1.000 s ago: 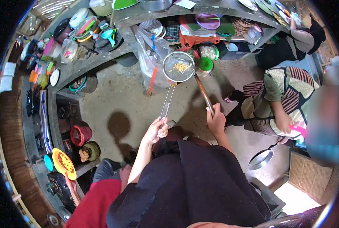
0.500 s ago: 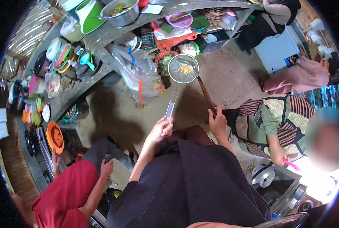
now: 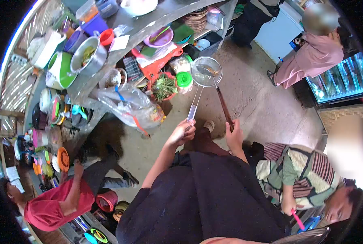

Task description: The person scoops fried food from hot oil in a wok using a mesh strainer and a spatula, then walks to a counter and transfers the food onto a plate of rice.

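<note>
Clutching strainer (image 3: 200, 78) w/ L grip (image 3: 183, 132), utensil (image 3: 223, 103) w/ R grip (image 3: 234, 133), strainer's mesh (image 3: 197, 74) beyond both.

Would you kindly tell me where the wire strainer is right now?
In the head view, the wire strainer is held out in the left hand, just right of the green-lidded jar.

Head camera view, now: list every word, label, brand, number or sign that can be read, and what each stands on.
No text can be read.
Plastic bag: coloured print near one end, too blurred to read.
Strainer: no lettering can be made out.
White paper: no writing can be made out.
</note>
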The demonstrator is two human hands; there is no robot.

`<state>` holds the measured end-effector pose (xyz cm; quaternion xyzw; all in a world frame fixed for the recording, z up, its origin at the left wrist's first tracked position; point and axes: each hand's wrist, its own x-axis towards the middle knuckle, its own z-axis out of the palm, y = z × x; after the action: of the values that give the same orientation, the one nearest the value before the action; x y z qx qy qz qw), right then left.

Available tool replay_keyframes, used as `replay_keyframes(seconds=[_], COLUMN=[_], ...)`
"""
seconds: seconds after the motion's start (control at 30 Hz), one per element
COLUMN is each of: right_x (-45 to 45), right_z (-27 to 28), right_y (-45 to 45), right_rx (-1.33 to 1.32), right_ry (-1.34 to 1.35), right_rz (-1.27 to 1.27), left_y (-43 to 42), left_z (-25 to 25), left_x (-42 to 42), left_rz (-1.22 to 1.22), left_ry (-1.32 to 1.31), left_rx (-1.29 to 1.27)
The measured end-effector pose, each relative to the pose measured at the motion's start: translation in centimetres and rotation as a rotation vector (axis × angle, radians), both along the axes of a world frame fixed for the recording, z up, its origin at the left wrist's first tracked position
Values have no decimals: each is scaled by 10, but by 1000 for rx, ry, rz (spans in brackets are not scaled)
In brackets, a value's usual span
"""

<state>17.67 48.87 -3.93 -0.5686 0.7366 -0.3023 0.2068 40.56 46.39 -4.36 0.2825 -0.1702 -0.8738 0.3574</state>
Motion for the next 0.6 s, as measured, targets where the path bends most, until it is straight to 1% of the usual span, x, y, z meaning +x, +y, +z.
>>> replay_keyframes(seconds=[0.03, 0.1, 0.17, 0.3, 0.4, 0.47, 0.5, 0.53, 0.6], right_x=[-9, -33, -56, -95, -118, -129, -141, -145, -154], right_z=[-1, 4, 10, 27, 17, 9, 5, 0, -6], right_y=[-15, -40, -67, -115, -140, -145, -159, -164, -176], right_rx=[-27, -12, -31, -71, -118, -70, -29, -70, -66], right_ry=[28, -6, 32, 13, 32, 56, 84, 61, 67], right_rz=[-36, -53, -54, -70, -66, -69, -63, -68, -88], left_y=[-16, -43, -69, -124, -158, -179, -201, -211, -231], left_z=[-3, -7, -7, 1, -4, -6, -7, -9, -13], left_x=[-8, -26, -47, -83, -109, -124, -137, -142, -148], left_rz=[-5, -54, -54, -99, -128, -154, -167, -192, -228], left_ry=[3, 3, -27, -34, 15, 61, 65, 58, 46], left_rx=[25, 10, 64, 70, 63, 35, 33, 45, 63])
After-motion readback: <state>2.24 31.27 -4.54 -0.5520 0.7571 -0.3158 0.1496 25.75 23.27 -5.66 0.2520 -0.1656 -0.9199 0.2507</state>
